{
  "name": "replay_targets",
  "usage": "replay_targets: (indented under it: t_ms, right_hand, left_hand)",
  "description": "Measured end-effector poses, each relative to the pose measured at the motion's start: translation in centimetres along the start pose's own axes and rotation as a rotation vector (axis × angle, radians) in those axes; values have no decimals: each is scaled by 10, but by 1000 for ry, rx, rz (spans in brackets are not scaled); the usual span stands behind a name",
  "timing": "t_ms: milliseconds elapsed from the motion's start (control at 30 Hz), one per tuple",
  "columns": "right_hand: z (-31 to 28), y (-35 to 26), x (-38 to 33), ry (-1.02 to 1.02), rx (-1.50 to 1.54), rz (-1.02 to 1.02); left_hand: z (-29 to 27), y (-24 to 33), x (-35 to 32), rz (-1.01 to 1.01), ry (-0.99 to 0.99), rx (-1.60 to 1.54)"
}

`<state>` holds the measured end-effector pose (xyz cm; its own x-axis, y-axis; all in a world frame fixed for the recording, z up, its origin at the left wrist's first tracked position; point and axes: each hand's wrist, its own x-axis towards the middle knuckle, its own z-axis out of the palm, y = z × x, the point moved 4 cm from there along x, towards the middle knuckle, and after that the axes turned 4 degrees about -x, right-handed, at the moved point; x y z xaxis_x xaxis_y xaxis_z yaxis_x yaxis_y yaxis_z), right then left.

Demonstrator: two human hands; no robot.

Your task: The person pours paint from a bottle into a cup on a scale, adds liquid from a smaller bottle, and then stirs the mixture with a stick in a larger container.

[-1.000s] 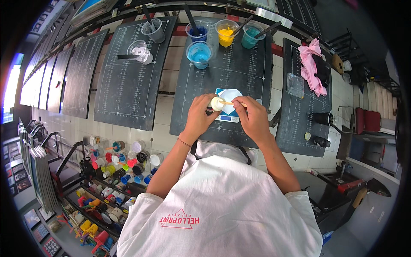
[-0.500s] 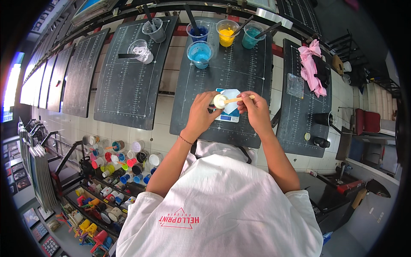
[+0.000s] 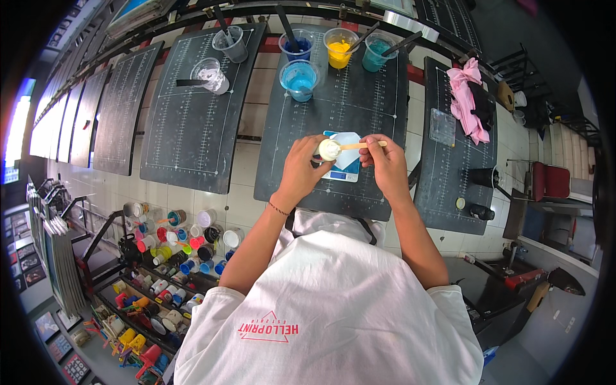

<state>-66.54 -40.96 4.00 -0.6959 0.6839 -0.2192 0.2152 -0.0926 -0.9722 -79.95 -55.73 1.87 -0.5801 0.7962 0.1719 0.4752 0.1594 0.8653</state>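
Observation:
My left hand [image 3: 303,165] is closed round a small jar [image 3: 329,150] of cream-white paste, its mouth tilted toward my right hand. In my right hand [image 3: 384,158] a flat wooden stick [image 3: 364,145] is pinched, and its far end reaches to the white paste at the jar's mouth. Below both hands a blue-and-white digital scale [image 3: 341,176] lies on the dark printing board [image 3: 301,199]. A white sheet or shallow dish [image 3: 348,158] rests on the scale, partly covered by the stick and fingers.
Plastic cups of light blue paint [image 3: 300,82], yellow paint [image 3: 339,54] and teal paint [image 3: 377,56] stand at the board's far end. A grey-white cup [image 3: 213,79] is on the left board. Pink cloth [image 3: 468,102] lies right. Several paint jars [image 3: 186,239] crowd the lower left.
The stick has shifted slightly to the right with my right hand. More white paste shows at the jar's mouth, beside the stick's end. My left hand has hardly moved.

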Motion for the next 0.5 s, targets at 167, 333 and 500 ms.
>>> replay_targets:
  t_ms: [167,333,500]
  right_hand:
    - [0,-2,-1,19,-24,-14]
    - [-1,-3,-1,22,-30,-29]
    - [-3,0,-1,26,-39,-36]
  left_hand:
    - [0,0,0,-7,-4,0]
    - [-1,0,-1,-8,0,-2]
    - [0,-1,-1,-2,-5,-16]
